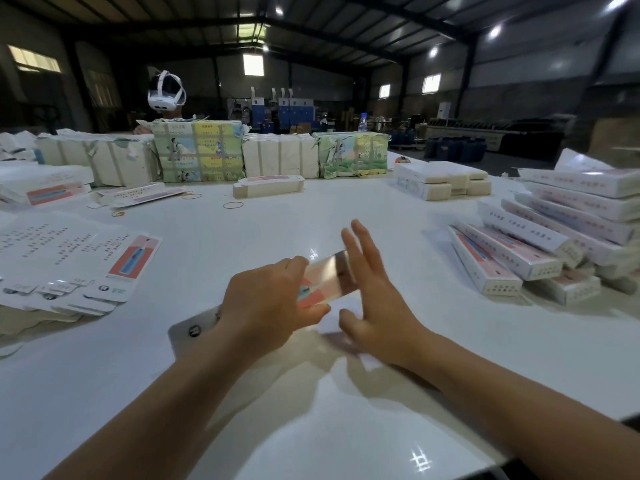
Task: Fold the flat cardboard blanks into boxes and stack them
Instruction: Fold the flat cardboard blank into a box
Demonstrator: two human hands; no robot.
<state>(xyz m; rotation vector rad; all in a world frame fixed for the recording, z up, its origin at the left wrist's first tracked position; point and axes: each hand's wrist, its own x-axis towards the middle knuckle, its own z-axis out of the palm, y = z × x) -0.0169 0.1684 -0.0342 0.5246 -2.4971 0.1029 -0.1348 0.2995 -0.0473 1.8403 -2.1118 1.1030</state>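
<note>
The white surface (242,237) fills nearly everything in front of me, running out to a far edge lined with wrapped bundles (197,150), some plain white and some printed in green and yellow. Behind that row a person wearing a white headset (166,93) is partly visible.

Along the right edge sits my heap of folded boxes (540,244), long white cartons with pink and blue panels, leaning on one another in a loose stack. Near the left edge lies the pile of flat blanks (69,261), fanned out, printed side up, tabs pointing toward me. Further back on the surface, near the middle of the far row, a small stack of flat blanks (268,187) rests apart, and a few rubber bands (232,205) lie loose just in front of it.

Close to the near middle of the surface I have one blank (322,282) between my hands, raised a little and blurred. My left hand (270,306) grips it, fingers curled over its top face and thumb under its near side. My right hand (374,299) has its fingers (363,244) straight and spread, the palm pressing flat against the blank's right end. A gray flap (194,329) of it pokes out behind my left wrist.
</note>
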